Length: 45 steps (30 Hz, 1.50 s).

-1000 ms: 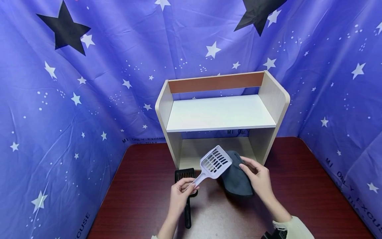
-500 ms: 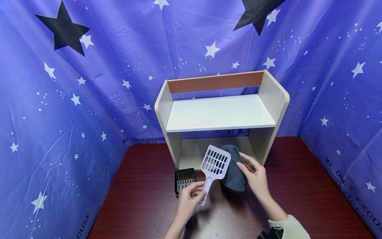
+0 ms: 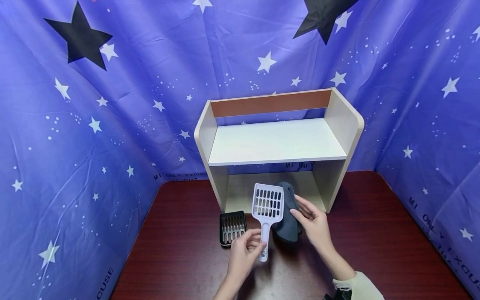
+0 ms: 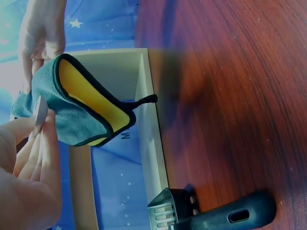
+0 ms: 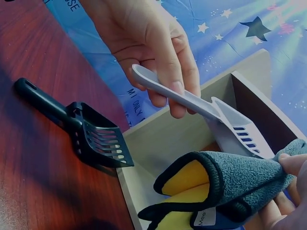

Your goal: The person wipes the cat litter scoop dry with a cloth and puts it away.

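Note:
My left hand (image 3: 243, 255) pinches the handle of a pale lavender litter scoop (image 3: 264, 237), its slotted head pointing up and away. A folded microfibre cloth (image 3: 288, 228), grey outside and yellow inside with black edging, is held by my right hand (image 3: 316, 225) between thumb and fingers. From the head, the scoop's head overlaps the cloth's left side; whether they touch is unclear. A hanging loop (image 4: 144, 100) sticks out from the cloth in the left wrist view. On the table lies a black litter scoop (image 5: 96, 132), its handle hidden behind my left hand and forearm in the head view.
Behind my hands a two-tier wooden shelf (image 3: 277, 141) stands on the dark red table (image 3: 172, 246). The black scoop lies at the shelf's front left corner. Blue curtains (image 3: 142, 116) with stars hang around the back and sides.
My left hand has moved right and swung the lavender scoop more upright. My right hand has brought the cloth a little left. The black scoop has stayed where it was.

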Each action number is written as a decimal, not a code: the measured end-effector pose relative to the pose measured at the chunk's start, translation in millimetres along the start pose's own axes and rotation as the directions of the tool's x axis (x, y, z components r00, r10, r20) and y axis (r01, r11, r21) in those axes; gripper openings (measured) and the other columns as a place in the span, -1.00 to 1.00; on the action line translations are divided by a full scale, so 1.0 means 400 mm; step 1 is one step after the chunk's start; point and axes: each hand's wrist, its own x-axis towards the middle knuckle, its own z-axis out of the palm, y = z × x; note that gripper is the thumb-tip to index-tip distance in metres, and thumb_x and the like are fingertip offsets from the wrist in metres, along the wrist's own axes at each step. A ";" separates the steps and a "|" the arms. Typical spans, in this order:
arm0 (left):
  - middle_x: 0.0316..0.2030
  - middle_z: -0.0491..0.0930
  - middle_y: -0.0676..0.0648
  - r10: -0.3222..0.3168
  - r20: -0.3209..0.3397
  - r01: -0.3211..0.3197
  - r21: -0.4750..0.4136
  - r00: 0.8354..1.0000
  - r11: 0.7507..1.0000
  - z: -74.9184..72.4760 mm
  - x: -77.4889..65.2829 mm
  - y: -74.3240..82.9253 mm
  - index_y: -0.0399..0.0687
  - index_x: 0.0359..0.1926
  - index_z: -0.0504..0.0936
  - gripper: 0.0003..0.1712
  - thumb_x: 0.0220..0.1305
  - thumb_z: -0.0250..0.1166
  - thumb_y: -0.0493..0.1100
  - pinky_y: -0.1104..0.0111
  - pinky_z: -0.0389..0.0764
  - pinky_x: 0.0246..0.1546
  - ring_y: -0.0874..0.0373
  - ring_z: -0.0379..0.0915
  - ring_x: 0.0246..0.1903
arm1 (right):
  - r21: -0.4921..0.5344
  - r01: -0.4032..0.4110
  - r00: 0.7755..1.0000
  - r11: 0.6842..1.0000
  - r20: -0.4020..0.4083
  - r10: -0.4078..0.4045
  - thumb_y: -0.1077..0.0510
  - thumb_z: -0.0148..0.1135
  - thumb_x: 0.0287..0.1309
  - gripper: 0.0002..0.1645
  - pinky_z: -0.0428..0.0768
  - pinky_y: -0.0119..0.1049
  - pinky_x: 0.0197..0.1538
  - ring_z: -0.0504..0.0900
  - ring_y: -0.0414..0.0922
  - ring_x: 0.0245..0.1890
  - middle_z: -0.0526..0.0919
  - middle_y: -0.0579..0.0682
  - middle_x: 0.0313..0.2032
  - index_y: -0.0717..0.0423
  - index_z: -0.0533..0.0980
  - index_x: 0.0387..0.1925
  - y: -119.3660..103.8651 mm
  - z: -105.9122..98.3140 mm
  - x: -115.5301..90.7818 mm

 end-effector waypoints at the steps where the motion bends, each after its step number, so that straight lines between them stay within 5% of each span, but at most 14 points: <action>1: -0.27 0.77 -0.23 -0.003 -0.012 0.003 -0.001 1.000 1.000 0.001 0.000 0.001 -0.23 -0.07 0.68 -0.68 0.10 0.44 -0.37 0.53 0.70 -0.42 0.22 0.71 -0.42 | 0.003 0.000 1.000 1.000 -0.001 0.000 0.43 0.30 0.16 -0.52 0.60 -0.64 0.02 0.64 -0.51 0.00 0.67 -0.47 -0.05 0.46 0.50 0.14 0.001 0.001 -0.001; 10: -0.28 0.77 -0.20 -0.022 -0.088 0.017 -0.064 0.996 0.998 0.011 0.001 0.005 -0.18 -0.09 0.68 -0.70 0.11 0.45 -0.35 0.39 0.76 -0.35 0.20 0.71 -0.42 | -0.026 -0.012 1.000 1.000 0.002 0.012 0.44 0.34 0.12 -0.63 0.65 -0.63 -0.17 0.68 -0.51 -0.13 0.72 -0.49 -0.18 0.45 0.60 0.00 0.007 0.008 -0.017; 31: -0.35 0.72 -0.17 -0.099 -0.129 0.087 -0.091 0.987 0.992 0.020 0.013 0.008 -0.16 -0.07 0.65 -0.67 0.11 0.42 -0.40 0.59 0.62 -0.44 0.37 0.59 -0.48 | -0.003 0.024 0.998 1.000 0.053 -0.024 0.50 0.33 0.07 -0.74 0.67 -0.58 -0.29 0.71 -0.48 -0.25 0.75 -0.45 -0.27 0.51 0.61 -0.14 0.011 0.028 -0.049; 45: -0.40 0.71 -0.15 -0.062 -0.157 0.051 -0.074 0.986 0.996 0.025 0.012 0.014 -0.16 -0.12 0.62 -0.69 0.09 0.42 -0.40 0.63 0.53 -0.47 0.40 0.55 -0.52 | 0.029 0.042 0.995 0.999 0.095 -0.044 0.51 0.32 0.06 -0.74 0.69 -0.54 -0.31 0.72 -0.45 -0.26 0.75 -0.41 -0.27 0.48 0.62 -0.15 0.019 0.047 -0.061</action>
